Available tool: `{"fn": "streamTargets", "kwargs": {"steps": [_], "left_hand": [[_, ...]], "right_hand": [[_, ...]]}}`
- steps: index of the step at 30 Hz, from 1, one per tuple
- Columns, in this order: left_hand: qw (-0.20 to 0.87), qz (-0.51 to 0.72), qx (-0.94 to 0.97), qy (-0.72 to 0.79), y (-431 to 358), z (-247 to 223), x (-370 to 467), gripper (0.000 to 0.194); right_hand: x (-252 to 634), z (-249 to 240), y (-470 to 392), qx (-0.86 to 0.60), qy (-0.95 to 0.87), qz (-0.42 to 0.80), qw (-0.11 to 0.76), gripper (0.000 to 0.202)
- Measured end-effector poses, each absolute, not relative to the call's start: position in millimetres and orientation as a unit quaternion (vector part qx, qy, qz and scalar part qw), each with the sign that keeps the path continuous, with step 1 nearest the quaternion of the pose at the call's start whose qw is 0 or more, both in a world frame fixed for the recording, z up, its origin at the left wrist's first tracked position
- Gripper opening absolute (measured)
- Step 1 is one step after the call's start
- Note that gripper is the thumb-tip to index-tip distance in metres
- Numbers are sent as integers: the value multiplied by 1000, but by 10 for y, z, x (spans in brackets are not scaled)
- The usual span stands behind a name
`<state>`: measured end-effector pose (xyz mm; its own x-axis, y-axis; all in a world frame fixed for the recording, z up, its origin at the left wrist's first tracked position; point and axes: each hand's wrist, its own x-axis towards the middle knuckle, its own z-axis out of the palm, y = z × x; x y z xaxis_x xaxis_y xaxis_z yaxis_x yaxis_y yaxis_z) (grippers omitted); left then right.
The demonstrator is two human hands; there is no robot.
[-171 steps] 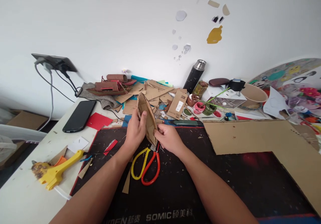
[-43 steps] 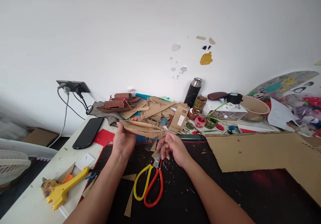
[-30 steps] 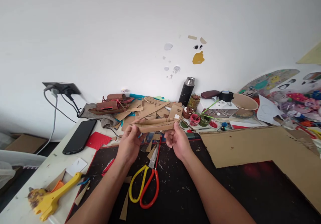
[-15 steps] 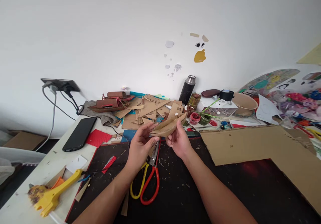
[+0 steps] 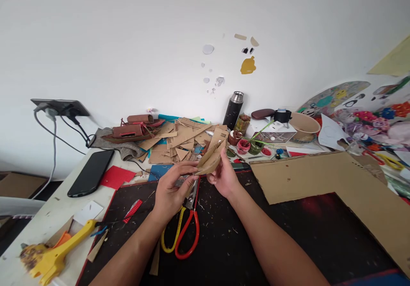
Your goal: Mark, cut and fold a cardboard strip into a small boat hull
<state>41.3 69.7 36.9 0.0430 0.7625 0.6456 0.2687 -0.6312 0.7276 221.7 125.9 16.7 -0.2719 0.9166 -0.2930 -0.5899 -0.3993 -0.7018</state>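
Observation:
Between my two hands a small cardboard boat hull is held above the dark mat. My left hand pinches its near left tip between thumb and fingers. Around its right side my right hand is closed, thumb along the outer wall. Just below lie scissors with one yellow and one red handle, their blades partly hidden by my left hand. Behind the hull sits a heap of cardboard scraps. Two brown model boats stand at the back left.
A yellow glue gun and a black phone lie at the left. A large cut cardboard sheet covers the mat's right side. A black flask and open paint jars stand near the wall.
The hull has turned so that its far end points more steeply up and away. Both hands have shifted slightly left in view, and the whole view has swung a little.

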Motion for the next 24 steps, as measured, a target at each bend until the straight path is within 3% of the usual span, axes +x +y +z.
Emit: {"fn": "streamTargets", "kwargs": {"steps": [24], "left_hand": [[72, 563, 718, 403, 735, 272, 399, 14]], "right_hand": [[2207, 213, 1238, -342, -241, 759, 499, 68]]}}
